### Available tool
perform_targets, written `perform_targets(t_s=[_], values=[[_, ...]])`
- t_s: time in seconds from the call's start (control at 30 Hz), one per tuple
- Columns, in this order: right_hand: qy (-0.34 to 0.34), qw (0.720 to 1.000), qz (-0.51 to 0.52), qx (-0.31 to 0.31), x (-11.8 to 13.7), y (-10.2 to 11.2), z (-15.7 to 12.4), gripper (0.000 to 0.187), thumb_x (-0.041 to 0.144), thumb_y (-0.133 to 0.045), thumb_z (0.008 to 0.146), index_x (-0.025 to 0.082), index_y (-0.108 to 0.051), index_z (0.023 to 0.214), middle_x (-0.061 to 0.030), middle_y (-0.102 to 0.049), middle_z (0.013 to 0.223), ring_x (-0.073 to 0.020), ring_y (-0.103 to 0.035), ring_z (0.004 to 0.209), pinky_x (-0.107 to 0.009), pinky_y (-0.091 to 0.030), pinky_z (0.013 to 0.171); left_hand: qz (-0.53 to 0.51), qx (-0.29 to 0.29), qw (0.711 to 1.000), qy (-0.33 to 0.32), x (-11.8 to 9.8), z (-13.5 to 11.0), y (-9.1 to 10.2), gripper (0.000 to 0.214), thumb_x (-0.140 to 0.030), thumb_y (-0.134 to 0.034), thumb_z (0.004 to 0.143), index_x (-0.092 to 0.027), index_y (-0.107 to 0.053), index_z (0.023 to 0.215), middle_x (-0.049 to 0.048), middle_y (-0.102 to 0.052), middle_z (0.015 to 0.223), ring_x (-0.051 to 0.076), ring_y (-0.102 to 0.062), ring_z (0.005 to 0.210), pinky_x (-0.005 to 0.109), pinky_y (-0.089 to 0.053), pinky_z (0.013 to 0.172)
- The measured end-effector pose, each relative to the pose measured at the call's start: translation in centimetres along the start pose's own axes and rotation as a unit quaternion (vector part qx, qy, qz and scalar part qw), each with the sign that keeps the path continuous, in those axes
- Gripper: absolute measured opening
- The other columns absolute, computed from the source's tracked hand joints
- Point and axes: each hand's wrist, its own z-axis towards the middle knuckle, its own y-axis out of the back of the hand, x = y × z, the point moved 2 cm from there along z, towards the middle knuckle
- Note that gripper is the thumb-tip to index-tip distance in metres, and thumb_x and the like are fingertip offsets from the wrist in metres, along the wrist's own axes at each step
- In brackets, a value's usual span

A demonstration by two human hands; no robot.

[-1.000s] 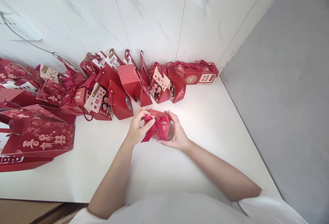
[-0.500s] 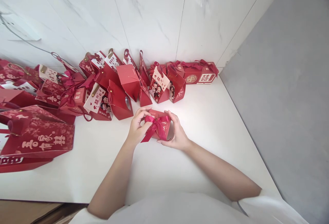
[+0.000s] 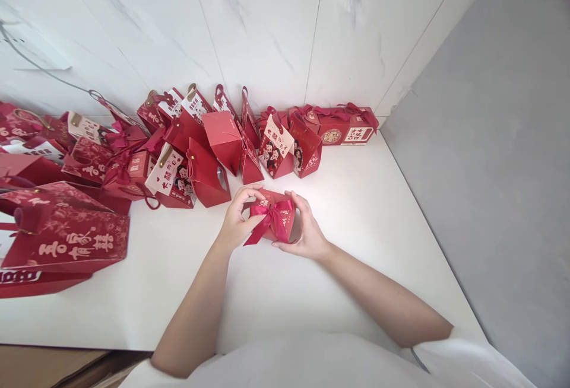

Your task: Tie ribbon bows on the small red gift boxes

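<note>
Between my two hands is a small red gift box (image 3: 266, 196) with pale lettering on top. A shiny red ribbon (image 3: 279, 222) is tied across it in a bow, one tail hanging toward the lower left. My left hand (image 3: 238, 222) curls round the box's left side, thumb by the bow and fingers at the far edge. On the opposite side, my right hand (image 3: 310, 231) grips the box, fingers along the upper right edge and thumb at the near side. The box's underside is hidden.
Several red gift boxes crowd the back and left of the white table (image 3: 356, 257). A large red box (image 3: 80, 234) stands at the left. Behind is a marbled wall (image 3: 267, 26), with a long red box (image 3: 347, 127) against it. A grey surface (image 3: 503, 168) lies to the right.
My left fingers have shifted slightly off the bow's left loop, so more of the box's top lettering shows. My right hand stays in place.
</note>
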Motion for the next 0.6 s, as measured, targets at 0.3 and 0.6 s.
perform_targets(t_s=[0.3,0.6], values=[[-0.002,1.0,0.003,-0.003,-0.1,-0.07,-0.05,0.119,0.052,-0.08,0.064,0.026,-0.004,0.152,-0.0162,-0.028,0.15,-0.0345,-0.032,0.139,-0.055,-0.036,0.112,-0.019,-0.021,0.999,0.022,0.38,-0.03,-0.29,0.007,-0.019,-0.056,0.081,-0.021,-0.056,0.089,0.009,-0.053,0.131,0.027,-0.049,0.127,0.04,-0.044,0.098],[-0.002,1.0,0.003,-0.006,-0.13,-0.03,0.0,0.117,0.052,-0.08,0.064,0.029,-0.005,0.152,-0.0145,-0.029,0.149,-0.0343,-0.033,0.139,-0.055,-0.035,0.112,-0.161,-0.075,0.983,-0.049,0.32,-0.01,0.33,0.033,-0.04,-0.062,0.081,-0.027,-0.064,0.111,0.0067,-0.052,0.138,0.028,-0.043,0.133,0.042,-0.041,0.106]])
